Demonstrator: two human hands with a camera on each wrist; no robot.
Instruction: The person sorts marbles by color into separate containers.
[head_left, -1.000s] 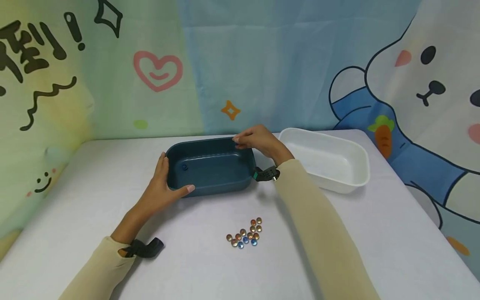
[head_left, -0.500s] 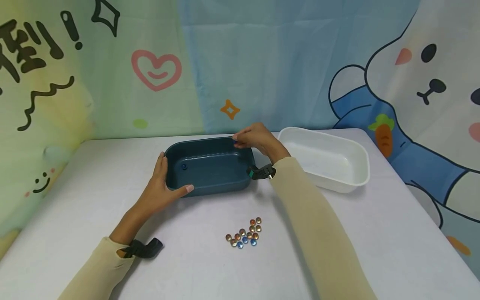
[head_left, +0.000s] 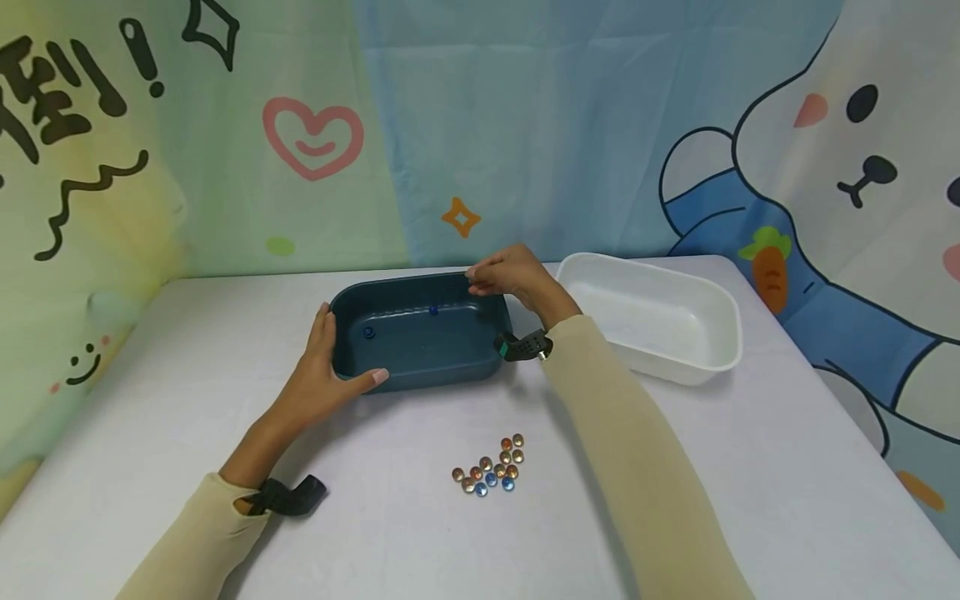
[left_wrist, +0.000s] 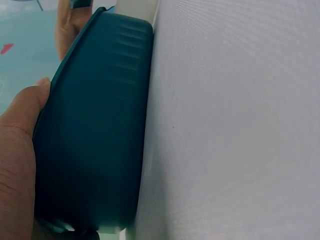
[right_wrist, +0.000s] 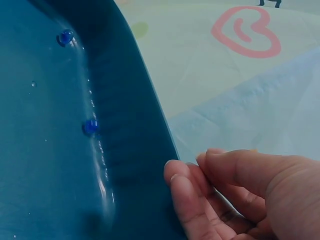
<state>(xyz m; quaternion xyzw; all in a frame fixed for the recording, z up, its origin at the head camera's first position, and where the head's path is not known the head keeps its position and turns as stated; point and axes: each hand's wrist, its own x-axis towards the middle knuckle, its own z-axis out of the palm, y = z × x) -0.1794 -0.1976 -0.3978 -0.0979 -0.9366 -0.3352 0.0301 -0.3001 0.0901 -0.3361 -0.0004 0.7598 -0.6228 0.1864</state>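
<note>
A dark teal plastic basin (head_left: 420, 325) stands at the back of the table. Two blue glass marbles lie in it: one marble (head_left: 368, 332) to the left, another marble (head_left: 433, 310) by the far wall. My left hand (head_left: 326, 375) holds the basin's front left corner, thumb over the near rim and fingers along the left side. My right hand (head_left: 517, 279) is at the far right rim. In the right wrist view its fingers (right_wrist: 187, 195) are curled beside the rim with no marble visible; the palm is hidden. Several amber and blue marbles (head_left: 486, 464) lie loose in front.
To the right stands a white plastic basin (head_left: 652, 312), close to my right wrist. The white-covered table (head_left: 375, 533) ends at a printed cloth backdrop (head_left: 540, 125). My right sleeve (head_left: 637, 442) crosses the table to the right of the loose marbles.
A blue marble that showed at my right fingertips half a second ago has left them and now lies in the teal basin by the far wall. Both hands stay nearly in place.
</note>
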